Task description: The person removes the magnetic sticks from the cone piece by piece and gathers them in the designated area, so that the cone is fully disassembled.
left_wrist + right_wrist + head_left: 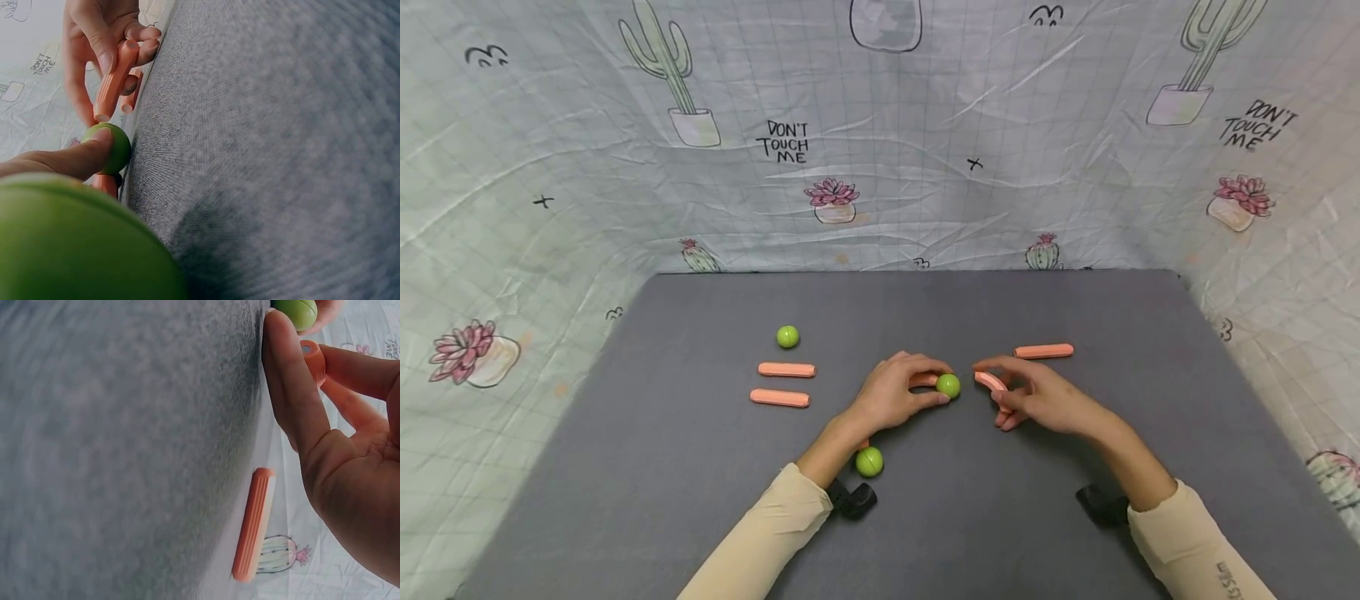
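My left hand (pixel 895 392) pinches a small green ball (pixel 948 386), with the thumb lying across it in the left wrist view. An orange stick (pixel 922 380) shows between those fingers, right behind the ball. My right hand (pixel 1048 398) grips another orange stick (pixel 115 81) between thumb and fingers; in the head view this stick looks bent, and in the left wrist view it is straight, fluted and has a hole in its end. That end sits close to the pinched ball. In the right wrist view the fingers hide most of the stick.
Another green ball (pixel 869 462) with an orange piece (pixel 862 442) lies beside the left wrist. At the left are a green ball (pixel 787 337) and two orange sticks (pixel 786 369). One orange stick (pixel 1043 351) lies behind the right hand on the grey table (pixel 925 542).
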{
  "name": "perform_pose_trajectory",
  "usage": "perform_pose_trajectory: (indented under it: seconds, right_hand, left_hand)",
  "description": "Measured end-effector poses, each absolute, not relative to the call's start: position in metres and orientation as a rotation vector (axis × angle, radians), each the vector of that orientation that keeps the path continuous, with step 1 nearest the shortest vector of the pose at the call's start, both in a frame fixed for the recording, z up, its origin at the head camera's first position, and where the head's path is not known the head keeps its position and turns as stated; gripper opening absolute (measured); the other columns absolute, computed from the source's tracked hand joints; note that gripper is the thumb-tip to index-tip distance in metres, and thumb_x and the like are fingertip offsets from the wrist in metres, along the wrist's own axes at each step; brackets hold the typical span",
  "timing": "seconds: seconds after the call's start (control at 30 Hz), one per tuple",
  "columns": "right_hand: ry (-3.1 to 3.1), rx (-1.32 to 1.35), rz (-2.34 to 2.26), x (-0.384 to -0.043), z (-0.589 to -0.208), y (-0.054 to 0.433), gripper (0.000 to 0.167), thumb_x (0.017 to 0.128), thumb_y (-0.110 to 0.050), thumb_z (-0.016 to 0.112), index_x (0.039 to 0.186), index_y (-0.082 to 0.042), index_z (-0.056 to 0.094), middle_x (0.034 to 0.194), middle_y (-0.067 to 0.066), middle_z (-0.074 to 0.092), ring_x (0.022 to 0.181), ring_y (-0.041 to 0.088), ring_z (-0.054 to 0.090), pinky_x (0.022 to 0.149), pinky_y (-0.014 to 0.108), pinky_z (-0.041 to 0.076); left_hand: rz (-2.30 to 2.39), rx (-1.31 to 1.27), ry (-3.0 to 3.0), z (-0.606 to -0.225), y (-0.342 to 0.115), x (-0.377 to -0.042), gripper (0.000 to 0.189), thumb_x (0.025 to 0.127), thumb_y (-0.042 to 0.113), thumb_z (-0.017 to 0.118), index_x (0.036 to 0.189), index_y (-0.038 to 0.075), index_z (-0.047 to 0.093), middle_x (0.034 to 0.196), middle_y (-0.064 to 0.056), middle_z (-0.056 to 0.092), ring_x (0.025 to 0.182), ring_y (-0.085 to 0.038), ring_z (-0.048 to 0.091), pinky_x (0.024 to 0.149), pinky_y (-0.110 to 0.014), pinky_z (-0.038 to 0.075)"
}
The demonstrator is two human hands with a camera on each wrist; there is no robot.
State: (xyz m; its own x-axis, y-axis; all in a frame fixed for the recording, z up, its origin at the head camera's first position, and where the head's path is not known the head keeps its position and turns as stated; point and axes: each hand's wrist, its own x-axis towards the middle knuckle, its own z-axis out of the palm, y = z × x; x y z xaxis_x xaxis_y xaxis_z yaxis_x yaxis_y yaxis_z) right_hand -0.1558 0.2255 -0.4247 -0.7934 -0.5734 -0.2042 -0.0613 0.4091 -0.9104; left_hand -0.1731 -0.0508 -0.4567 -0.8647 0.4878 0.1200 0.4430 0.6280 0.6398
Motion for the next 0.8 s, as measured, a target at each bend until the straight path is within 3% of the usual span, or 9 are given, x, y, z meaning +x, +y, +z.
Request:
perform_pose_trajectory:
  seconds: [0.27,0.37,0.5,0.67,0.8]
  right_hand:
    - [2.138,-0.54,-1.387,-0.155,-0.423,0.235,0.053,0.109,-0.009,0.052,0.159,-0.001,0.036,0.112,0.032,0.059,0.08,0.03,0.076,0.074,0.04,0.065]
    - [2.133,-0.532,-1.391,-0.155,-0.424,0.24,0.055,0.109,-0.011,0.054,0.159,-0.001,0.034,0.108,0.032,0.062,0.079,0.03,0.076,0.074,0.041,0.065]
    - [2.094,-0.51,-1.426,-0.156,-0.426,0.247,0.062,0.107,-0.014,0.06,0.159,0.001,0.03,0.107,0.032,0.062,0.082,0.031,0.077,0.077,0.043,0.065]
    - [2.054,-0.51,-1.485,-0.155,-0.428,0.256,0.071,0.101,-0.012,0.069,0.159,0.002,0.03,0.119,0.035,0.051,0.088,0.033,0.079,0.081,0.044,0.064]
    - [2.071,-0.506,-1.472,-0.154,-0.426,0.263,0.077,0.096,-0.011,0.075,0.159,-0.001,0.031,0.126,0.033,0.047,0.093,0.03,0.08,0.085,0.038,0.064]
  left_hand:
    - [1.064,0.798,2.776,-0.456,-0.051,-0.173,0.04,0.09,0.037,0.082,0.128,0.029,0.074,0.122,0.008,0.075,0.109,-0.016,0.063,0.1,-0.041,0.049]
    - [1.076,0.809,2.785,-0.457,-0.051,-0.173,0.039,0.09,0.037,0.083,0.127,0.029,0.074,0.121,0.009,0.075,0.107,-0.015,0.063,0.099,-0.04,0.049]
    - [1.079,0.815,2.785,-0.457,-0.051,-0.173,0.039,0.089,0.037,0.083,0.126,0.03,0.074,0.12,0.009,0.075,0.107,-0.015,0.063,0.098,-0.04,0.049]
    - [1.071,0.816,2.787,-0.458,-0.051,-0.174,0.039,0.09,0.038,0.082,0.127,0.03,0.074,0.12,0.01,0.075,0.108,-0.014,0.063,0.099,-0.039,0.049]
    - [1.068,0.82,2.784,-0.458,-0.051,-0.175,0.04,0.089,0.038,0.082,0.127,0.031,0.074,0.12,0.01,0.075,0.108,-0.014,0.063,0.098,-0.038,0.049]
